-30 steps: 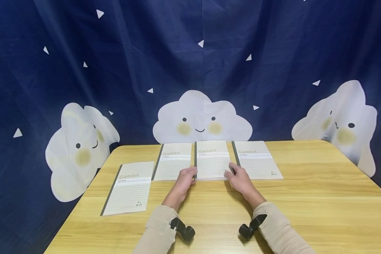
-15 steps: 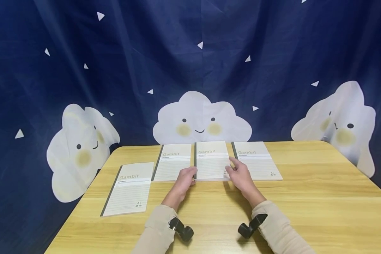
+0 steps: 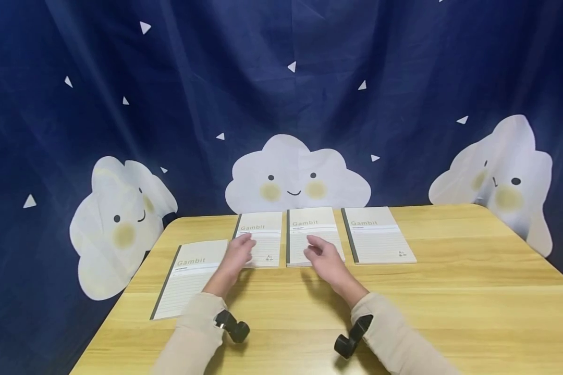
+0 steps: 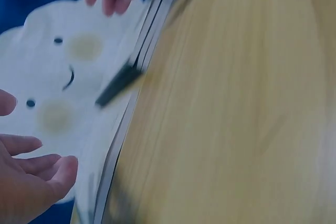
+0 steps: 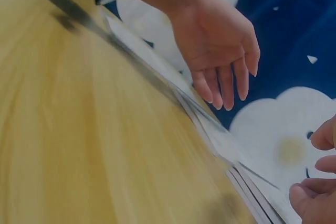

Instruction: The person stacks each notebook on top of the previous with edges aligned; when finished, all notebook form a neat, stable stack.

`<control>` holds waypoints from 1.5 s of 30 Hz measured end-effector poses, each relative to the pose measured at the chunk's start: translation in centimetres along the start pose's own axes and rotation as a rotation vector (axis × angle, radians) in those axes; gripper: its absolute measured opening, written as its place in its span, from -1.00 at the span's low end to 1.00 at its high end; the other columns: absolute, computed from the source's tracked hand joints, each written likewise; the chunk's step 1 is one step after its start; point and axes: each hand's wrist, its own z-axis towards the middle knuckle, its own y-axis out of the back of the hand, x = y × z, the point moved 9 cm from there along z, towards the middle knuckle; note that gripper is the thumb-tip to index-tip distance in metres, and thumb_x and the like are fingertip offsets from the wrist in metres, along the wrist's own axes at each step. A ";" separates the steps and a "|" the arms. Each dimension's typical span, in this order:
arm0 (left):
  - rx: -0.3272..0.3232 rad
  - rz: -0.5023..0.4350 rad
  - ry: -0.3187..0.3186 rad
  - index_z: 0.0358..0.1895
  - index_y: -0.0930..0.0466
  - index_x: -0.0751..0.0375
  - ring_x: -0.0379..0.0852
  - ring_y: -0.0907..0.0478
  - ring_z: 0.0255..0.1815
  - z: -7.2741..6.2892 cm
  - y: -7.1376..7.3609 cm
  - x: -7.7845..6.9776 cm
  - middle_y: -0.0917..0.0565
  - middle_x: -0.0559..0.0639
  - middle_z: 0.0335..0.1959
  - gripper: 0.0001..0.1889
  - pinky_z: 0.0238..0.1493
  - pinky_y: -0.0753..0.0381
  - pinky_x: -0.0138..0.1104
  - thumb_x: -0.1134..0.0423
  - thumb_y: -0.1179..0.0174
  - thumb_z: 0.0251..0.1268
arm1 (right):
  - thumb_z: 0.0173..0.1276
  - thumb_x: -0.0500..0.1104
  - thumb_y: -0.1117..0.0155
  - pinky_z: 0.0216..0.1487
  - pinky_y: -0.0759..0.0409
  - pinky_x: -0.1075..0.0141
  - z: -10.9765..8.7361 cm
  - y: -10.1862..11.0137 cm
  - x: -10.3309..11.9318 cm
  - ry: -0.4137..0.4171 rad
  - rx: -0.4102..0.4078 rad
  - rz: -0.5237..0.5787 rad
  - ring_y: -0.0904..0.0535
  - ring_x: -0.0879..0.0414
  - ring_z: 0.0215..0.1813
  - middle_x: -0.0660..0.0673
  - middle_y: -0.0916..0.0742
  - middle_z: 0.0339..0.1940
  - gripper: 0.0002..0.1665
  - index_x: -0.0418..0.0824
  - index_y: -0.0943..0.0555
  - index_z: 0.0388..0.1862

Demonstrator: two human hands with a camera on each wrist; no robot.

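Above the left edge of a white "Gambit" notebook [image 3: 265, 245], the left one of three in the back row, hovers my left hand [image 3: 234, 256] with loose fingers and nothing in it. Its arm partly covers another notebook [image 3: 187, 278], which lies nearer at the left. My right hand [image 3: 327, 260], also relaxed and holding nothing, is over the lower part of the middle notebook [image 3: 309, 234]. To its right lies a further notebook [image 3: 379, 237]. In the right wrist view, the fingers of my left hand [image 5: 218, 45] hang straight, apart from the notebooks.
The notebooks lie flat on a wooden table [image 3: 460, 291], all with dark spines to the left. Narrow gaps part those in the back row. A dark blue curtain [image 3: 192, 94] with white clouds stands behind the table. Black camera mounts sit on both wrists.
My left hand has left the middle notebook's left edge and moved left. The right hand has come off its right edge and shifted left over it. The notebooks look unmoved.
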 end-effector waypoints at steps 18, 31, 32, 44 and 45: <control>-0.118 0.426 0.185 0.39 0.01 0.54 0.39 0.01 0.40 -2.3 13.6 4.6 -0.04 0.49 0.40 -0.35 0.39 -0.07 0.11 0.13 0.23 0.40 | 0.30 -0.28 -0.13 0.09 -0.58 0.14 -2.2 -11.4 0.5 -0.093 0.300 0.227 -0.54 -0.15 0.08 -0.39 -0.50 0.18 -0.38 -0.45 -0.29 0.31; -0.189 0.481 0.244 -0.14 -0.43 0.50 0.09 -0.43 -0.26 -3.8 17.4 6.4 -0.50 0.32 -0.19 -0.58 -0.38 -0.39 -0.31 0.12 0.19 0.34 | 0.29 -0.31 -0.12 0.24 -0.42 -0.07 -3.8 -17.1 2.5 -0.211 0.391 0.457 -0.37 -0.30 0.25 -0.43 -0.43 0.21 -0.33 -0.53 -0.21 0.32; -0.188 0.480 0.243 -0.12 -0.44 0.50 0.08 -0.43 -0.26 -3.8 17.4 6.4 -0.50 0.32 -0.19 -0.57 -0.38 -0.40 -0.32 0.12 0.19 0.34 | 0.29 -0.31 -0.12 0.25 -0.40 -0.08 -3.9 -17.4 2.6 -0.226 0.393 0.470 -0.35 -0.30 0.27 -0.43 -0.42 0.22 -0.33 -0.52 -0.20 0.33; -0.191 0.487 0.264 -0.01 -0.42 0.55 0.13 -0.44 -0.19 -3.9 17.5 6.4 -0.49 0.37 -0.10 -0.51 -0.33 -0.44 -0.27 0.10 0.18 0.33 | 0.27 -0.31 -0.15 0.21 -0.23 -0.36 -4.3 -20.8 3.5 -0.344 0.419 0.595 -0.12 0.20 -0.58 -0.12 -0.52 -0.11 -0.26 -0.47 -0.13 0.38; -0.192 0.482 0.266 -0.06 -0.44 0.54 0.11 -0.44 -0.22 -3.9 17.6 6.5 -0.51 0.35 -0.14 -0.53 -0.35 -0.43 -0.28 0.11 0.17 0.33 | 0.27 -0.30 -0.15 0.20 -0.24 -0.36 -4.3 -21.0 3.6 -0.347 0.416 0.597 -0.11 0.21 -0.61 -0.04 -0.51 -0.28 -0.25 -0.47 -0.13 0.38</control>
